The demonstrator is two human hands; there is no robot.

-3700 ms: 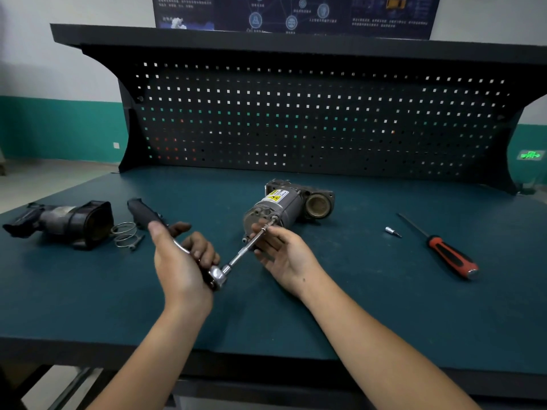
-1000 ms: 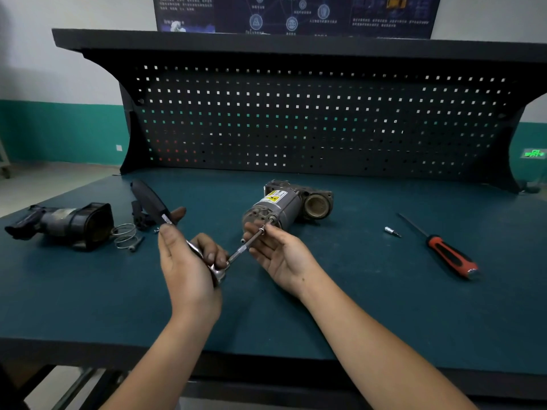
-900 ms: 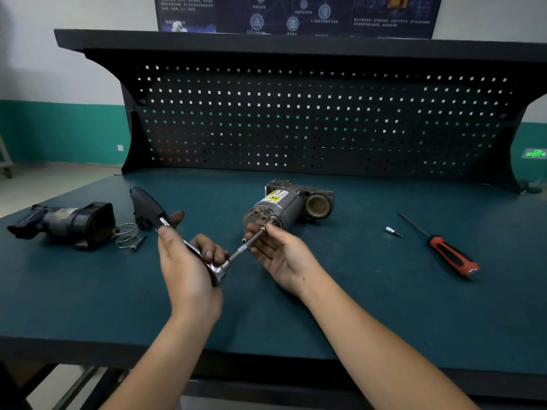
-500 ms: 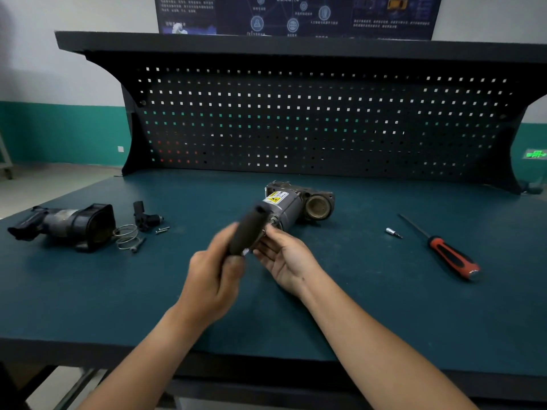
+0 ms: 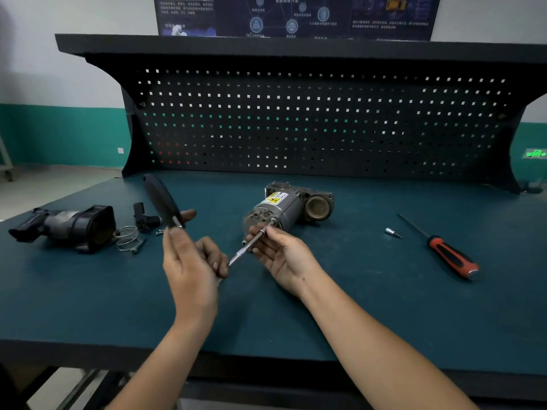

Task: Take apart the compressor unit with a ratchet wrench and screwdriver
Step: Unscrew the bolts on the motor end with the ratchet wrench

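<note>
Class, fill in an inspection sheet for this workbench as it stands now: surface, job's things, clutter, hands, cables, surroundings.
Surface: green bench top, flat.
Job's things: compressor lying on its side; ratchet wrench with extension bar at its end face; screwdriver lying apart, right.
Clutter: black housing, spring, small bit.
Hands: left hand grips the wrench; right hand pinches the bar.
Cables: nothing seen.
Surroundings: pegboard behind, poster above.
</note>
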